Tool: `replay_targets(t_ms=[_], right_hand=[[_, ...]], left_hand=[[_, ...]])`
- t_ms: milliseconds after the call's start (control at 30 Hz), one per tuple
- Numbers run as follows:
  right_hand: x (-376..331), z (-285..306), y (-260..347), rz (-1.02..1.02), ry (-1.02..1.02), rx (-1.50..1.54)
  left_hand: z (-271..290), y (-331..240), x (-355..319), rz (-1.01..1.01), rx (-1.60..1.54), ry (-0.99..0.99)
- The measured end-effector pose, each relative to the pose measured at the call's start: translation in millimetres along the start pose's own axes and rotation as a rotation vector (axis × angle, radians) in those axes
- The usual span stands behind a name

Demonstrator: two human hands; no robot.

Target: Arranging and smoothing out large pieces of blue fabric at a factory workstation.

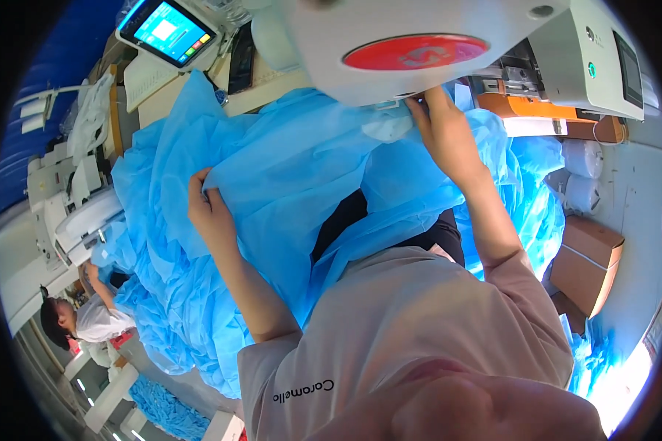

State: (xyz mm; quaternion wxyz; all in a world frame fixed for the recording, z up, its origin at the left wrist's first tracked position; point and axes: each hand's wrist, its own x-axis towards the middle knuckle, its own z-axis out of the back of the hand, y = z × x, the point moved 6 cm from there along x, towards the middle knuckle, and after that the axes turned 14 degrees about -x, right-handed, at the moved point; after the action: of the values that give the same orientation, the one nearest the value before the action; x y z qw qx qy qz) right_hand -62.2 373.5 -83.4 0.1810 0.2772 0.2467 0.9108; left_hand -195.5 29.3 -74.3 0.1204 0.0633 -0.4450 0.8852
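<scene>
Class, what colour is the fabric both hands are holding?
Light blue fabric, best seen in the head view.

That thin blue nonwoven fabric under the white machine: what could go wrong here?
The right hand has its fingertips close under the white machine head with the red round disc, so they might get caught. The left hand pinches only an edge of the thin blue nonwoven fabric; the loose heap could drag and feed crooked.

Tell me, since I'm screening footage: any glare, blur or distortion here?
Head view: strong fisheye bending with a black rim; blown-out glare at lower right; the blue nonwoven fabric and both hands, left hand and right hand, are sharp; the sewing machine head looms large.
</scene>
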Motion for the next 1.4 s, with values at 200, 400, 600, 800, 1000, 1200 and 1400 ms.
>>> replay_targets(t_ms=[200,400,600,800,1000,1200,1400], right_hand=[[0,3,-20,-0.013,0.119,-0.07],[-45,49,-69,-0.593,0.201,0.645],[-54,113,-106,-0.655,-0.132,-0.075],[-26,89,-87,0.018,-0.199,-0.696],[-1,74,-93,-0.069,-0.121,-0.889],[-29,47,-23,0.321,-0.106,-0.669],[-43,16,-51,0.024,0.336,-0.33]], left_hand=[[-29,-21,11,-0.163,-0.236,0.097],[-79,-52,10,0.119,-0.467,0.391],[-124,-108,-22,-0.374,-0.134,0.447],[-114,-92,-22,-0.467,0.011,0.181],[-127,-76,-6,-0.418,0.035,0.075],[-86,-18,-25,-0.566,0.282,0.052],[-102,69,-63,0.05,-0.208,0.002]])
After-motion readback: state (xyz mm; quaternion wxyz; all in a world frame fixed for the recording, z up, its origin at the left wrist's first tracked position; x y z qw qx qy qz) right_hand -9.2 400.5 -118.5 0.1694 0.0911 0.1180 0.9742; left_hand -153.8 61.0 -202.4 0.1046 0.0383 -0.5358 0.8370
